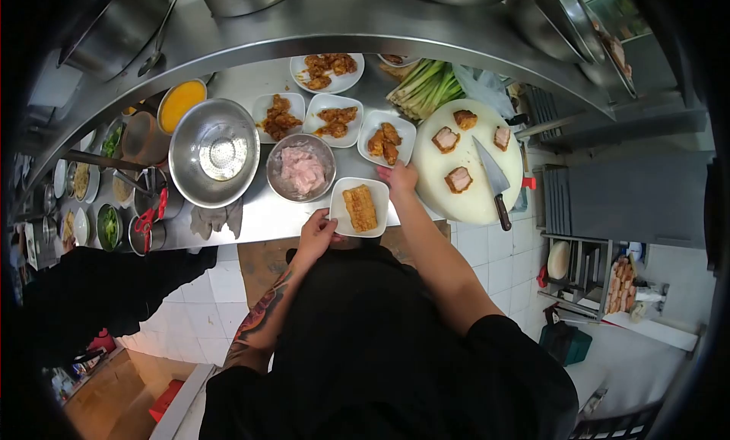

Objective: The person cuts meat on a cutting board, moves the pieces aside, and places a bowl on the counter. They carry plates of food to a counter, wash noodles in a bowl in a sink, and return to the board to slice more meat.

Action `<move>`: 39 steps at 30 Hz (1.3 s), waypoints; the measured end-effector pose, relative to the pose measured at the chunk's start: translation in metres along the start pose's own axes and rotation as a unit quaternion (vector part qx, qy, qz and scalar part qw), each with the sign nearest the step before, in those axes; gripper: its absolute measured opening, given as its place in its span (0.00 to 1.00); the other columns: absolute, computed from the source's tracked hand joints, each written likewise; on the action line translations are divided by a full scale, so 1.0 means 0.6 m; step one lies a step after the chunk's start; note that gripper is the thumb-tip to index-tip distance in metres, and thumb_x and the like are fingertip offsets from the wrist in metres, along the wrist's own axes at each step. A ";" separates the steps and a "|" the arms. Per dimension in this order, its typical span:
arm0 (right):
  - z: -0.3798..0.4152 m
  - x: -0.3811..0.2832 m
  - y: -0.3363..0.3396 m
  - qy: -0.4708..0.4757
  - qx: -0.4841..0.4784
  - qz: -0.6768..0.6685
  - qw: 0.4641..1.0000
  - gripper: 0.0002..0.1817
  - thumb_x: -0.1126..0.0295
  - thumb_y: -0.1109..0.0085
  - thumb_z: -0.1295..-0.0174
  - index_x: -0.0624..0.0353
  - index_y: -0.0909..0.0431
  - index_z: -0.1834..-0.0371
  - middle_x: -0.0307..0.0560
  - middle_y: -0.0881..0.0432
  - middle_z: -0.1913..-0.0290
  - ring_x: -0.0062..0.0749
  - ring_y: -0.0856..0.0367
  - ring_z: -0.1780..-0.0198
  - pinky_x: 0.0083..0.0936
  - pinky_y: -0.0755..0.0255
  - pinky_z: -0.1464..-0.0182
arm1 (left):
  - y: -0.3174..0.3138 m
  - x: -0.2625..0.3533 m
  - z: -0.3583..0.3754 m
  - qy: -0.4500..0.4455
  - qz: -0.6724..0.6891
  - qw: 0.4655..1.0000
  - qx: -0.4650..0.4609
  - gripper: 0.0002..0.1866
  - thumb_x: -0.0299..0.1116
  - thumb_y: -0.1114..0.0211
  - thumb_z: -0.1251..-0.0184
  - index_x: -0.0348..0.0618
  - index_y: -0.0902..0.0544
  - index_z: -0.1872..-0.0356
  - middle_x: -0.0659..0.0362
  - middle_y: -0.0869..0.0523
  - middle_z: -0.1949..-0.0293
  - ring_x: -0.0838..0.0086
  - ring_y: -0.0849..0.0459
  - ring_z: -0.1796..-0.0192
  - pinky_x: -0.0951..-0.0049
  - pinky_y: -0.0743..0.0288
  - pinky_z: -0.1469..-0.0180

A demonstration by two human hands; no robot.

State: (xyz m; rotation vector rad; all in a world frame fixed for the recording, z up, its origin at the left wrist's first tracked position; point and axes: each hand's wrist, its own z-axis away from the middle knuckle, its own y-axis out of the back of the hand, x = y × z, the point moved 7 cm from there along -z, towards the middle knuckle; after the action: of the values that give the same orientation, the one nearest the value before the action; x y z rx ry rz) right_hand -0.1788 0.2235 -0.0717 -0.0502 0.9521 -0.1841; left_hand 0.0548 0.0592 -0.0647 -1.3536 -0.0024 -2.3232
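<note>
My left hand [318, 233] pinches the left rim of a small square white bowl [338, 223] at the counter's front edge. A golden-brown, crisp-looking slab of food [360, 208] lies in that bowl. Just above and to its right, my right hand [401, 179] is at the lower rim of a white dish [365, 127], with thumb and fingers around the edge; part of the fingers is hidden. Glazed brown meat pieces [384, 143] sit in this dish. A steel bowl of pale pink paste [303, 170] stands up and left of the square bowl.
On the right, a round white cutting board [456, 201] carries a knife [493, 170] and several cut meat pieces. Green stalks [426, 87] lie behind it. A large steel bowl [214, 153] and red-handled scissors [150, 212] are left. A steel shelf [342, 43] overhangs the counter.
</note>
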 end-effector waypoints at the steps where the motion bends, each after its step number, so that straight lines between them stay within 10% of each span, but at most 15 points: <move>1: 0.006 -0.005 0.003 0.015 0.004 0.018 1.000 0.17 0.70 0.55 0.22 0.69 0.33 0.37 0.63 0.14 0.51 0.49 0.07 0.61 0.38 0.13 0.63 | -0.001 0.005 0.003 -0.006 -0.004 1.000 0.006 0.22 0.30 0.39 0.19 0.30 0.29 0.31 0.47 0.11 0.56 0.65 0.07 0.62 0.72 0.10 0.61; 14: 0.052 -0.213 -0.077 0.227 -0.064 0.273 0.933 0.07 0.75 0.48 0.30 0.69 0.22 0.59 0.60 0.12 0.67 0.45 0.09 0.70 0.37 0.14 0.69 | -0.014 -0.020 -0.049 -0.039 -0.050 0.998 0.007 0.24 0.30 0.36 0.22 0.29 0.28 0.31 0.48 0.11 0.57 0.69 0.08 0.65 0.72 0.12 0.65; 16: 0.043 -0.255 -0.141 0.402 -0.054 0.522 0.750 0.11 0.69 0.47 0.27 0.67 0.20 0.60 0.64 0.13 0.69 0.45 0.08 0.67 0.42 0.16 0.65 | -0.043 0.002 -0.052 -0.021 -0.046 0.999 -0.015 0.24 0.29 0.35 0.22 0.30 0.27 0.31 0.49 0.11 0.56 0.70 0.08 0.62 0.72 0.12 0.64; 19: 0.056 -0.287 -0.211 0.464 -0.054 0.592 0.657 0.11 0.64 0.42 0.31 0.62 0.18 0.61 0.65 0.12 0.61 0.65 0.13 0.58 0.53 0.19 0.51 | -0.076 0.024 -0.063 -0.027 -0.032 0.998 -0.047 0.22 0.30 0.38 0.20 0.34 0.27 0.31 0.49 0.11 0.53 0.69 0.07 0.55 0.71 0.11 0.57; 39: 0.010 -0.325 -0.285 0.434 -0.098 0.701 0.558 0.12 0.61 0.43 0.31 0.57 0.18 0.57 0.61 0.12 0.59 0.61 0.13 0.55 0.54 0.21 0.51 | 0.098 -0.033 0.073 -0.022 0.029 0.998 0.052 0.19 0.35 0.40 0.15 0.39 0.22 0.31 0.53 0.12 0.44 0.72 0.11 0.49 0.70 0.15 0.48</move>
State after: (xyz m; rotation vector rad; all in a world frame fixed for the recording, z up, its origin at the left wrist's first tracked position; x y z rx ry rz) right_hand -0.3072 0.0897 0.1097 0.6697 1.7172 1.5628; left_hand 0.1217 0.0234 -0.0714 -1.3351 -0.0954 -2.2135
